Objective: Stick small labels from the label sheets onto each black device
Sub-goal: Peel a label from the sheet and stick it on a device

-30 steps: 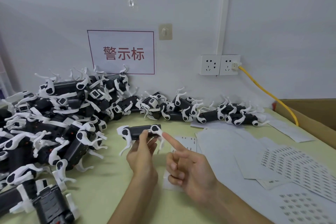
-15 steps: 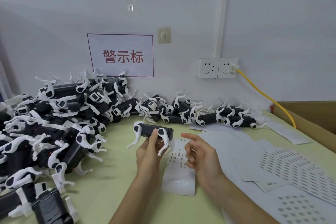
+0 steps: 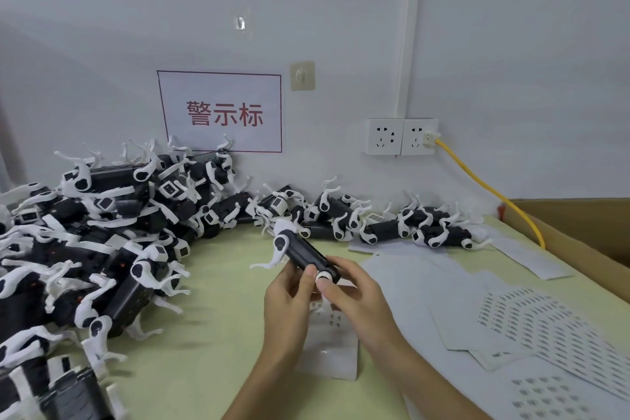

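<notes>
Mid-frame, left hand [image 3: 288, 297] and right hand [image 3: 358, 295] are curling their fingers round a black device [image 3: 305, 253], probably pressing its label down. Next is calling for peeling from the label sheet [image 3: 329, 356].

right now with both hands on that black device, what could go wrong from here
1. The thumb of the right hand covers the near end of the black device, so a label pressed there may go on crooked, unseen.
2. The left hand grips that same end; the far end with its white legs sticks out and might snag the row of devices by the wall.
3. The small label sheet lies just below both hands and could get dragged or creased.
</notes>
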A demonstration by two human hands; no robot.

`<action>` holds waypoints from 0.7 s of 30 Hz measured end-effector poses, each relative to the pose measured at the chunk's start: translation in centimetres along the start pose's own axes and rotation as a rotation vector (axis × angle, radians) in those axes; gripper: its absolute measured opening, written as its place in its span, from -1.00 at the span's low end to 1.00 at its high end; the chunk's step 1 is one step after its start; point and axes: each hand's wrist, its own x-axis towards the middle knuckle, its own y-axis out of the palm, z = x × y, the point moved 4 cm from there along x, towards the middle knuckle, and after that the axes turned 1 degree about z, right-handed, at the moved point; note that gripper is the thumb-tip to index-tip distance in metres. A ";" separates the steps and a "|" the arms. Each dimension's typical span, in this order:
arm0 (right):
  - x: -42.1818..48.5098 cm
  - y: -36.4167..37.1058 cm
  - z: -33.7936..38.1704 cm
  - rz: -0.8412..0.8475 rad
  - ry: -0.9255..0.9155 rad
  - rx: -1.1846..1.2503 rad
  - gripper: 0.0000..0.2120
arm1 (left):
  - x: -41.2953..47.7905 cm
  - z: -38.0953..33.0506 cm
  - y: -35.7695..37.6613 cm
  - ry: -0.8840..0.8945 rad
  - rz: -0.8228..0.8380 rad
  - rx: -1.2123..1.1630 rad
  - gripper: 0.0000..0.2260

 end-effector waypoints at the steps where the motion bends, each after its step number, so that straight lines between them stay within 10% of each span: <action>1: 0.0 0.0 -0.1 -0.008 -0.010 -0.015 -0.69 | 0.0 0.0 0.1 0.004 0.002 0.009 -0.83; 21: 0.8 -1.7 -0.3 -0.069 -0.094 -0.113 -0.32 | -0.3 -0.4 0.3 -0.024 0.155 -0.031 -0.78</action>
